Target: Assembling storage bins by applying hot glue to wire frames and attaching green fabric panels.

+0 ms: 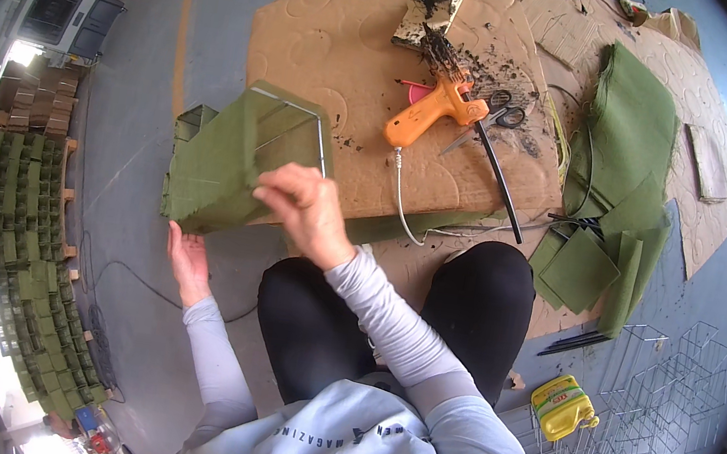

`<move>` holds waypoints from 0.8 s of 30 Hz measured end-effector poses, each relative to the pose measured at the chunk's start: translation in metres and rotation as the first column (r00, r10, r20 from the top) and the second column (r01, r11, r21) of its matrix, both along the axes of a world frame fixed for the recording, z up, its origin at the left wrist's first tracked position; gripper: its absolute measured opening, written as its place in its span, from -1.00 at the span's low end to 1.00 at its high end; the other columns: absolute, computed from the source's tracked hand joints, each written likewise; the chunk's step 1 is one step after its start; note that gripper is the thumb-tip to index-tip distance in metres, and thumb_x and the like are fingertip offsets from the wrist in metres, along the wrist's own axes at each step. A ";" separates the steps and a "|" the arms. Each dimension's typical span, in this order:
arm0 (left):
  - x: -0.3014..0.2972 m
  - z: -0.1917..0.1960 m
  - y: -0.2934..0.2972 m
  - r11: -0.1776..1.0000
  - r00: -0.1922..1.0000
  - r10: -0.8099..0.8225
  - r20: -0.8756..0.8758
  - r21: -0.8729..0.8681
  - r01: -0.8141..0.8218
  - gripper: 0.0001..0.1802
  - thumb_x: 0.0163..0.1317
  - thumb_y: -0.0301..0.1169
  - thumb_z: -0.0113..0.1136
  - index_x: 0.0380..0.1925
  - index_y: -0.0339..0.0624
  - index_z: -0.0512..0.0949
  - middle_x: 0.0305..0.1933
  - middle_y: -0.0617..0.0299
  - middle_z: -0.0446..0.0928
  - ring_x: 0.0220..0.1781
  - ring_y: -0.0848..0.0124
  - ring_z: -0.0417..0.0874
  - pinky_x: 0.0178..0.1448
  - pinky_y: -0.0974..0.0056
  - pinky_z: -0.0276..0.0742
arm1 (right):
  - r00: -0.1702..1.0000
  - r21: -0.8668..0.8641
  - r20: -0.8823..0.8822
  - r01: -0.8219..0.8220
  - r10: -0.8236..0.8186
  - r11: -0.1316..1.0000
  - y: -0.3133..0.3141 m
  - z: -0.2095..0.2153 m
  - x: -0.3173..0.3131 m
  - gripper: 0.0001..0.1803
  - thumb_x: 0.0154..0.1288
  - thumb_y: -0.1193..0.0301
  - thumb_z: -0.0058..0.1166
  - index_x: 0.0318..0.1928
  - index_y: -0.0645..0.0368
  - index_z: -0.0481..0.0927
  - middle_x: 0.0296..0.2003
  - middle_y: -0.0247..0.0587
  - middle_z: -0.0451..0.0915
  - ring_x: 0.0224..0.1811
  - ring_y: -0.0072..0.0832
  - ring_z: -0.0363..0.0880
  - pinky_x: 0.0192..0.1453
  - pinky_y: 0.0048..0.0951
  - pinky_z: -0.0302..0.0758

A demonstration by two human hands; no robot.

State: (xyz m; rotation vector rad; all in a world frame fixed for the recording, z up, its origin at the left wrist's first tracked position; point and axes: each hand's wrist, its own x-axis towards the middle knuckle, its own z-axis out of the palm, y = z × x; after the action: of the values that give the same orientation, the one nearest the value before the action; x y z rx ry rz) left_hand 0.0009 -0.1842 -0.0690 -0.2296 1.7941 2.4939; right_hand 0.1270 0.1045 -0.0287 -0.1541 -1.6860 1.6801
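Already, green woven fabric covers the sides of the wire-framed box point(211, 162), which leans at the left edge of the brown dimpled cardboard point(306, 45); bare metal at its rim suggests edging is left. The left hand point(189, 262) is spread below its corner; the right hand point(305, 211) curls above, pinching something or nothing, I cannot tell. An orange plastic glue gun point(432, 113) lies behind.

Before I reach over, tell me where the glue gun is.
In the head view, the orange glue gun lies above centre on the cardboard, right of the green box and next to the scissors.
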 end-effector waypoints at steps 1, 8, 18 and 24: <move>0.001 0.009 0.011 0.999 0.999 0.012 -0.037 -0.031 -0.014 -0.64 0.38 -0.19 0.20 0.03 -0.18 0.49 -0.02 0.21 0.54 -0.01 0.47 0.53 0.09 0.37 0.43 | 0.998 -0.055 0.041 -0.048 0.050 0.997 0.009 -0.002 0.001 -0.85 0.15 0.51 0.29 -0.24 0.24 0.65 -0.41 -0.18 0.62 -0.32 -0.35 0.60 -0.16 -0.44 0.48; -0.042 0.079 0.035 0.985 0.973 -0.075 -0.218 -0.170 0.038 -0.79 0.31 -0.34 0.30 -0.16 -0.17 0.53 -0.36 0.46 0.39 -0.49 0.71 0.24 -0.40 0.51 0.17 | 0.977 -0.594 -0.025 -0.186 0.213 0.782 0.028 -0.035 -0.008 -0.88 0.29 0.52 0.22 -0.21 0.32 0.65 -0.37 -0.50 0.60 -0.28 -0.74 0.48 -0.18 -0.60 0.45; -0.031 0.174 0.133 0.884 0.826 -0.287 -0.485 -0.467 0.033 -0.66 0.27 -0.43 0.33 -0.06 -0.48 0.59 -0.12 0.23 0.64 -0.17 0.59 0.55 -0.06 0.50 0.41 | 0.990 -0.770 0.134 0.073 0.048 0.634 0.041 -0.026 0.017 -0.83 0.35 0.50 0.09 -0.17 0.40 0.53 -0.42 -0.21 0.62 -0.31 -0.40 0.73 -0.25 -0.52 0.65; 0.000 0.183 0.163 0.815 0.741 -0.398 -0.541 -0.580 0.015 -0.76 0.27 -0.45 0.32 -0.19 -0.47 0.63 -0.28 0.31 0.63 -0.27 0.66 0.50 -0.12 0.55 0.39 | 0.851 -0.126 0.453 0.355 -0.265 0.927 0.053 -0.028 0.043 -0.84 0.34 0.48 0.08 -0.27 0.39 0.60 -0.38 -0.15 0.67 -0.41 -0.44 0.72 -0.30 -0.51 0.64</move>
State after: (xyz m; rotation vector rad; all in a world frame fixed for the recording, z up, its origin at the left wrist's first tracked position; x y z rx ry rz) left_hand 0.0007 -0.0207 0.1142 0.9011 2.5640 1.9386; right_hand 0.1697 0.1573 -0.0566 -0.9124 -1.6713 1.6405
